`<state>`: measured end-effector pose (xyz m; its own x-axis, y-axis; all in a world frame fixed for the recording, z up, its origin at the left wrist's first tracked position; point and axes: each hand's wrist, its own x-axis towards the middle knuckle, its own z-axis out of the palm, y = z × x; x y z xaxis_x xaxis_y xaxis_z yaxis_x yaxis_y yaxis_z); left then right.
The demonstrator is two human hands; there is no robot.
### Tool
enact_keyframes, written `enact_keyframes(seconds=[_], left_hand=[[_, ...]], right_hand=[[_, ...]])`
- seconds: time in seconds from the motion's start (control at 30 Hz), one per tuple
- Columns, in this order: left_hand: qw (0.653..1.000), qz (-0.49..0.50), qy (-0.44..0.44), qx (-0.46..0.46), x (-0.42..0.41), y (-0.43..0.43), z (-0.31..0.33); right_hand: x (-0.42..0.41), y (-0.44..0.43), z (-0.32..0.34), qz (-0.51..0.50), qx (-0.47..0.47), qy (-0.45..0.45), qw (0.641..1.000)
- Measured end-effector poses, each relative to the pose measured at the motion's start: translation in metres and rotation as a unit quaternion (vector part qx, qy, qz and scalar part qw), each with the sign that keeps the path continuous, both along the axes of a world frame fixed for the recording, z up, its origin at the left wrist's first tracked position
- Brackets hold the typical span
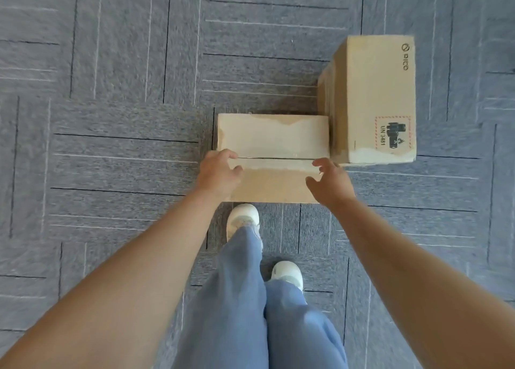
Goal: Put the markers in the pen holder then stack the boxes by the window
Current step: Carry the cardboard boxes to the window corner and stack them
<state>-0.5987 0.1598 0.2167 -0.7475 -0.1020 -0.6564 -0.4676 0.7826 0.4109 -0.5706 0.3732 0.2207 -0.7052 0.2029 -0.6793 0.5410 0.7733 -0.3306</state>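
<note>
Two cardboard boxes sit on the grey carpet. The low, flat box point(273, 142) lies straight ahead, its top taped along a centre seam. A taller box point(373, 98) with a battery label stands against its right side. My left hand point(218, 172) hovers at the flat box's left edge, fingers curled and apart. My right hand point(330, 181) is spread over the flat box's right near corner. Neither hand holds anything. No markers or pen holder are in view.
Grey carpet tiles point(111, 117) stretch all around the boxes. My legs in blue trousers point(250, 299) and white shoes point(242, 218) stand just behind the flat box, the left shoe close to its near edge.
</note>
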Motion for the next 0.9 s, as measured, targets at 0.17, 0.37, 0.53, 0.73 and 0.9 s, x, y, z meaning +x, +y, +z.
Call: enact_keyframes(seconds=[0.17,0.37,0.53,0.73,0.9], left_hand=[[0.999,0.004,-0.037,-0.011,0.004,0.004,-0.080],[0.998,0.047,-0.040,-0.021,0.000,0.003,-0.130],[0.992,0.125,-0.017,0.013,-0.004,0.000,-0.151],[0.981,0.193,-0.002,-0.024,-0.002,-0.002,-0.122],[0.973,0.226,0.030,-0.039,0.013,-0.004,-0.046]], right_hand=[[0.003,0.007,-0.078,-0.002,0.041,-0.038,0.998],[0.003,0.016,-0.128,-0.036,0.070,-0.054,0.995],[-0.009,0.022,-0.145,-0.084,0.043,-0.033,0.995],[-0.006,0.020,-0.117,-0.115,0.021,-0.013,0.993],[0.003,0.008,-0.046,-0.131,0.003,0.008,0.991]])
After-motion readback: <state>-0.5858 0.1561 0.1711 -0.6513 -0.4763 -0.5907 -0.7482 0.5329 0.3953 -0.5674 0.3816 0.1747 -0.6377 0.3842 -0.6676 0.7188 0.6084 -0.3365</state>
